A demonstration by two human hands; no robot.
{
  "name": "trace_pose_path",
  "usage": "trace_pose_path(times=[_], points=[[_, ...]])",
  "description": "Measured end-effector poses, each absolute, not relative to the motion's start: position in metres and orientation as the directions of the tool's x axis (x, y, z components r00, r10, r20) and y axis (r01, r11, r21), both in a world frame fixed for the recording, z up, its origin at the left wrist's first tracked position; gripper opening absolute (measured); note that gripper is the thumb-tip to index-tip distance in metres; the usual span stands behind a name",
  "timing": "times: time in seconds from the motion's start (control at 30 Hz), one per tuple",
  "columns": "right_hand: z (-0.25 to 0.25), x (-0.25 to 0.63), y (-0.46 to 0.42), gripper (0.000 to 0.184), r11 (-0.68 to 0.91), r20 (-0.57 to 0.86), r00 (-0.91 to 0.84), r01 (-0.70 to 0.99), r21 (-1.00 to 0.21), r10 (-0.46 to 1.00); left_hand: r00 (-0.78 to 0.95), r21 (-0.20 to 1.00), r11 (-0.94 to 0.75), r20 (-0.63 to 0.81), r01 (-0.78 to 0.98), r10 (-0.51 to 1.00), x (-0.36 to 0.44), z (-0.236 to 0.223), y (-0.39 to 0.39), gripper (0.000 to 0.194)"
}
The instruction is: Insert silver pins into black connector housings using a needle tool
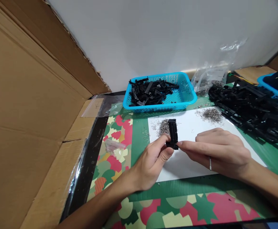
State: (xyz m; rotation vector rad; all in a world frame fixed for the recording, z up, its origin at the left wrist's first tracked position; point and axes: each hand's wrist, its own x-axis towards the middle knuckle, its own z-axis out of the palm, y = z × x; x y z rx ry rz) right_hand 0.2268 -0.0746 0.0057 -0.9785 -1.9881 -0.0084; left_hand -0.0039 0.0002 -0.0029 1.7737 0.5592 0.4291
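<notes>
A narrow black plastic part stands upright over the white sheet, its lower end pinched between the thumb and fingers of my left hand. My right hand comes in from the other side, its index fingertip at the part's lower right edge. The thumb and fingers of that hand are pressed together; anything tiny between the tips is too small to make out. Behind the part lies a pile of small metal pins, and a second metal pile sits farther right on the white paper.
A blue basket with black plastic parts stands at the back. On the right are a heap of black parts and another blue basket. A clear bag leans by the wall. Cardboard walls the left side.
</notes>
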Motion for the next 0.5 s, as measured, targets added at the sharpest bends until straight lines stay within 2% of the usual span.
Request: trace_pose_path(times=[0.27,0.5], points=[[-0.0021,0.232,-0.0722,0.028,0.714,0.706,-0.334,0.61,-0.343,0.625,0.828,0.952,-0.26,0.013,0.161,0.56,-0.0032,-0.003,0.0015,0.033],[-0.0028,0.2369,-0.0693,0.03,0.702,0.728,-0.325,0.65,-0.292,0.604,0.852,0.975,-0.168,-0.035,0.143,0.523,-0.0038,-0.0007,-0.0001,0.04]])
